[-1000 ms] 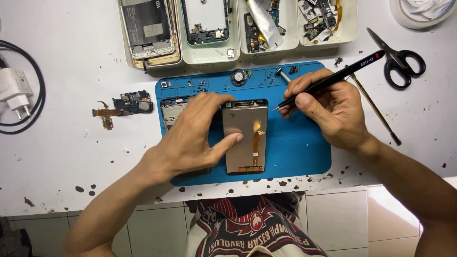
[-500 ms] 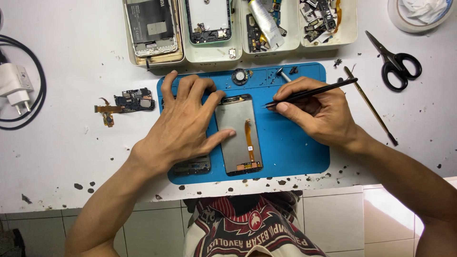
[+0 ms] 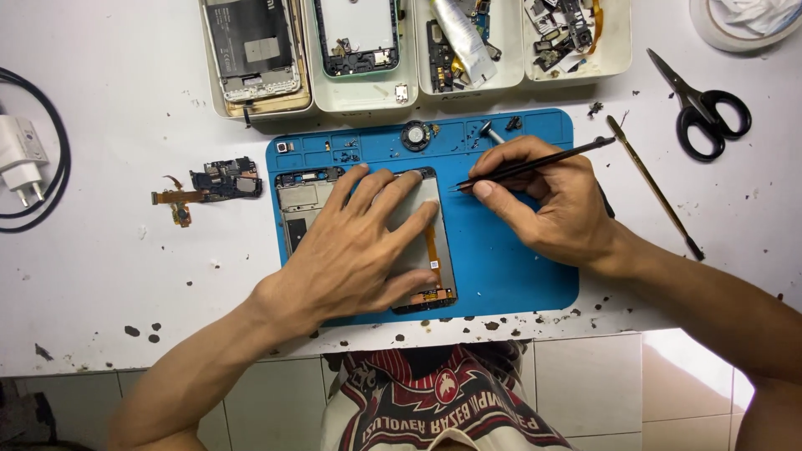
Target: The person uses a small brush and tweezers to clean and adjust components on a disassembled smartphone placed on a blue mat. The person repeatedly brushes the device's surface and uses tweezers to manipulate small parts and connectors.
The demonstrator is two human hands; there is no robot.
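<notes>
A phone screen panel [image 3: 433, 242] lies back side up on the blue repair mat [image 3: 510, 267], with an orange flex cable running down it. My left hand [image 3: 355, 250] lies flat on the panel with fingers spread, pressing it down. A metal phone frame [image 3: 298, 205] lies on the mat just left of the panel, partly under my fingers. My right hand [image 3: 551, 200] grips a thin black tool [image 3: 543, 163] like a pen. Its tip points at the panel's upper right corner.
White trays [image 3: 368, 98] with opened phones and parts line the back. Black scissors [image 3: 706, 104] and a thin brown stick [image 3: 652, 184] lie at the right. A small circuit board with flex cable [image 3: 213, 184] and a white charger [image 3: 21, 159] lie at the left.
The panel has been laid flat on the mat beside the frame and my left hand has spread out over it. My right hand has lowered the tool's tip toward the panel's top corner.
</notes>
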